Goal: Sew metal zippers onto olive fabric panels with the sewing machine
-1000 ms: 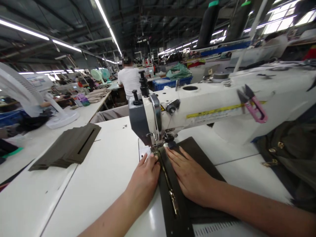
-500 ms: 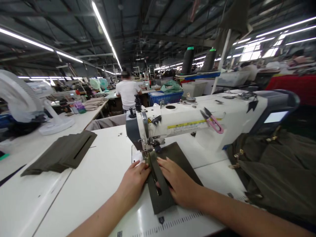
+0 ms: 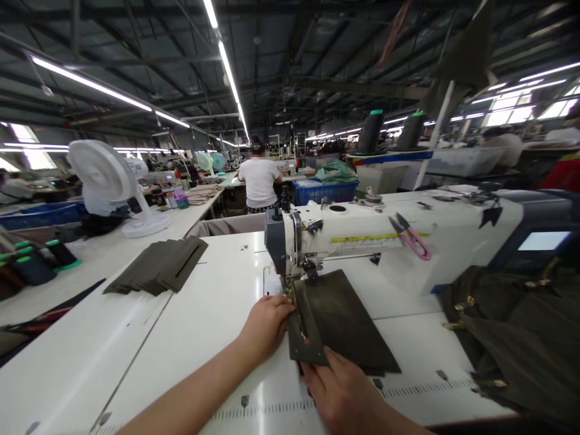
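A dark olive fabric panel (image 3: 348, 320) lies under the presser foot of a white sewing machine (image 3: 362, 235). Along its left part runs a slot with what looks like a gold-toned zip (image 3: 300, 320). My left hand (image 3: 268, 320) has its fingers bent and pressed together on the panel's left edge, close to the needle area. At the near edge, my right hand (image 3: 338, 386) pinches the panel, thumb on top and fingers underneath. The fingertips below the cloth are hidden.
A stack of olive panels (image 3: 158, 266) lies to the left on the white table. Pink-handled thread snips (image 3: 413, 237) rest on the machine arm. Olive cloth with metal fittings (image 3: 512, 326) is heaped at right. A white fan (image 3: 104, 175) and a person in white (image 3: 260, 181) are beyond.
My right hand has moved from the panel's upper surface to its near edge and now pinches it. The folded-up strip now lies flatter. My left hand stays near the needle. The view has shifted left.
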Motion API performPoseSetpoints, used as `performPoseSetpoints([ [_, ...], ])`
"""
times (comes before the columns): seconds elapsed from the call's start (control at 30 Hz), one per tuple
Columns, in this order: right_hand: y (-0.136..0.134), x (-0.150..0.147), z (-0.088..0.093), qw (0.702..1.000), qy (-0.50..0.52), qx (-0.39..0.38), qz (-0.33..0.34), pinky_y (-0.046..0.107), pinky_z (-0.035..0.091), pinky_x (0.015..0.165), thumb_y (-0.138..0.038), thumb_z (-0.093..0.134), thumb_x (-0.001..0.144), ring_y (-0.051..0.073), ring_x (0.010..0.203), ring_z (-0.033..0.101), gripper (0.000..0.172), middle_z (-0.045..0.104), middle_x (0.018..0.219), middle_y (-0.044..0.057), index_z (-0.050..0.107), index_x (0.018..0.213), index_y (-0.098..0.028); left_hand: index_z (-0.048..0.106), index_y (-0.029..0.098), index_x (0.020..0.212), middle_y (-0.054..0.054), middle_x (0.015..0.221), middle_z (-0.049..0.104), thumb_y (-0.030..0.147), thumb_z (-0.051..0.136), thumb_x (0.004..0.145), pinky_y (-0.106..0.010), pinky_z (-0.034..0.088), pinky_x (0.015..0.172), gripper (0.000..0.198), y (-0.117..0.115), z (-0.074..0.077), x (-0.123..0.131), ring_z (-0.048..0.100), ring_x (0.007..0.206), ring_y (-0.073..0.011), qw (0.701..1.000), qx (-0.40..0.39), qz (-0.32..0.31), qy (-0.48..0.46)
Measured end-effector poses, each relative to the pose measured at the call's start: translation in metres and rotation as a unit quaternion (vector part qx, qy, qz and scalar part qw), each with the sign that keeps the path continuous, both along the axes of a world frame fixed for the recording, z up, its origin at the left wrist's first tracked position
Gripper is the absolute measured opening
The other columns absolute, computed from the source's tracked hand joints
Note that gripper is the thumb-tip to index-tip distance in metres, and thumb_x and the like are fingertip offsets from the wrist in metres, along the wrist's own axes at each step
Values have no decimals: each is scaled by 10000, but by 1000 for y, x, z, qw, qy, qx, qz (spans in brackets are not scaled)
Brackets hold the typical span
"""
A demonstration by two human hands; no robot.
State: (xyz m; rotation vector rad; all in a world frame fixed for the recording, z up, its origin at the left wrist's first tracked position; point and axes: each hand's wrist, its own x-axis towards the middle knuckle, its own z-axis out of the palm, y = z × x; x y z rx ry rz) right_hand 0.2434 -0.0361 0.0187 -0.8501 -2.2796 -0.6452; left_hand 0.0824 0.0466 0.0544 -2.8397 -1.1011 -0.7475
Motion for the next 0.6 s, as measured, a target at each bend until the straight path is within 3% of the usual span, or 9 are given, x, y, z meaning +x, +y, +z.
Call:
performPoseSetpoints([
  [0.13,0,-3,2,1000,7,4,-9,372,515,692,-52,437,749,257,769,607,282,659,853,194,644,940,-31,643,169,944,-55,954,664,58,470,767,-326,523,762,271,0,0,-1,632,853,-182,1000,-3,5,-10],
  [0.27,-1,-1,4,1000,-20,3,15,375,505,619,-21,400,720,243,666,594,284,650,746,179,644,867,-22,637,153,954,-61,977,660,45,455,781,-293,525,780,273,-3,-1,-1,632,874,-165,1000,0,3,-16],
  [0.4,-2,0,6,997,-52,-22,43,346,482,538,-25,379,722,230,607,582,269,636,710,168,638,793,-46,639,146,941,-87,974,661,93,501,777,-366,523,801,220,-9,-2,-1,624,898,-209,1000,20,-10,-3],
  [0.6,1,-3,7,998,-28,7,57,339,478,528,4,349,718,216,559,574,288,633,652,158,630,709,-63,625,126,916,-109,940,661,134,485,812,-395,512,827,174,-7,-3,0,631,874,-218,996,78,-39,33],
])
